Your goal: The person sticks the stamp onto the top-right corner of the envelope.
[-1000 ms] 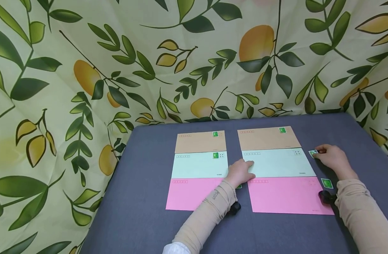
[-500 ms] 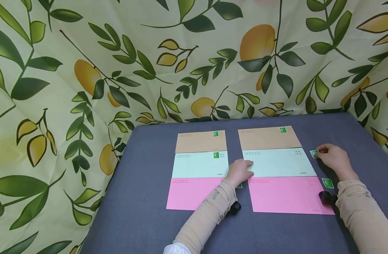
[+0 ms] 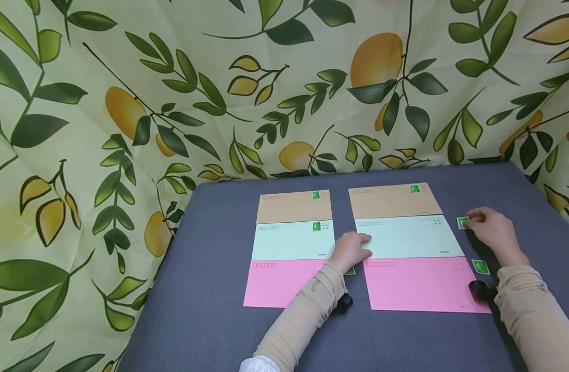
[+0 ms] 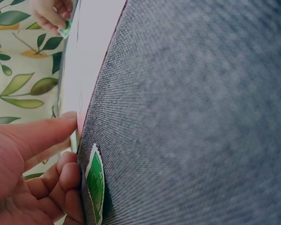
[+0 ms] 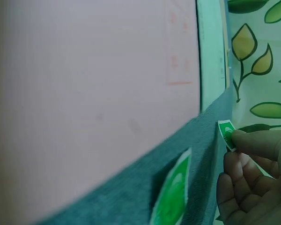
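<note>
At the right of the head view, my right hand (image 3: 492, 233) pinches a green postage stamp (image 3: 462, 222) between thumb and fingers, just off the right edge of the light-blue envelope (image 3: 405, 238). The right wrist view shows thumb and fingertips on one end of this stamp. My left hand (image 3: 350, 252) rests at the left edge of the right-hand envelopes, forefinger and thumb stretched onto the light-blue and pink (image 3: 419, 284) ones. A second stamp (image 4: 96, 187) lies by that hand, partly covered in the head view. Another stamp (image 3: 480, 267) lies beside the pink envelope.
Above the light-blue envelope lies a brown envelope (image 3: 391, 202) bearing a stamp. A left-hand column holds brown (image 3: 284, 209), light-blue (image 3: 284, 243) and pink (image 3: 279, 287) envelopes; its upper two bear stamps. A leaf-patterned cloth (image 3: 265, 93) hangs behind the grey-blue table (image 3: 196, 320).
My right hand has shifted slightly with the stamp, and more of the stamp's green face shows now. The left hand has stayed at the envelopes' edge.
</note>
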A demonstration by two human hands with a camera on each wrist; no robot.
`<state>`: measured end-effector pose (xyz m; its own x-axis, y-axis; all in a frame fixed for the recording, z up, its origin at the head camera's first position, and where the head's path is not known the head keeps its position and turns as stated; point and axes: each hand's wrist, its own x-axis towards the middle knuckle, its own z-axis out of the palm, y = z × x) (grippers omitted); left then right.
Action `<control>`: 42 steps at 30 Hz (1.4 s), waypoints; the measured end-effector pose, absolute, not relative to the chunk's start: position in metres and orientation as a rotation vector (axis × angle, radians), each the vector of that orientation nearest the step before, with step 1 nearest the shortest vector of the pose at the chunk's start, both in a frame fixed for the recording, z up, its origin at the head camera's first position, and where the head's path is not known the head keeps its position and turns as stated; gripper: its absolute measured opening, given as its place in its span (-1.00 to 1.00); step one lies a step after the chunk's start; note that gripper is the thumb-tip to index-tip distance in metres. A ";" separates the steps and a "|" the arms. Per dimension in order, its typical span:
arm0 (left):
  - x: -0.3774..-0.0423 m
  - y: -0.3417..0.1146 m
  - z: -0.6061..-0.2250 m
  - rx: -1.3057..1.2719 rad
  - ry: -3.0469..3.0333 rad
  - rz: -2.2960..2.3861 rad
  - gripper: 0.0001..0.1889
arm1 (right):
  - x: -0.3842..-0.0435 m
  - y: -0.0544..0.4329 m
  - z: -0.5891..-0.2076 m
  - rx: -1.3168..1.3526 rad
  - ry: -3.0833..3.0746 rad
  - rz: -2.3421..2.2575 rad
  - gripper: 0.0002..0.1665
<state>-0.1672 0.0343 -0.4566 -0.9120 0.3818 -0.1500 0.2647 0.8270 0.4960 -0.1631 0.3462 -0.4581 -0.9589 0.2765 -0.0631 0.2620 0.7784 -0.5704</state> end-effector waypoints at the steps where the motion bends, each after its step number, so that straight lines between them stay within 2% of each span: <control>1: -0.167 0.034 -0.457 0.499 2.765 0.705 -0.60 | -0.164 0.346 -0.458 -0.447 -2.923 0.941 -0.57; 6: -0.168 0.034 -0.457 0.504 2.760 0.712 -0.60 | -0.167 0.342 -0.454 -0.464 -2.889 0.986 -0.53; 28: -0.167 0.032 -0.457 0.484 2.742 0.751 -0.60 | -0.194 0.309 -0.462 -0.260 -3.019 1.078 -0.66; 42: -0.168 0.031 -0.457 0.495 2.742 0.735 -0.60 | -0.195 0.298 -0.461 -0.232 -3.048 1.038 -0.71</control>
<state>-0.1680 0.0310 -0.4568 -0.9082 0.3874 -0.1585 0.2561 0.8138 0.5217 -0.1953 0.2983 -0.4609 -0.9859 0.1077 -0.1279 0.1634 0.7834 -0.5997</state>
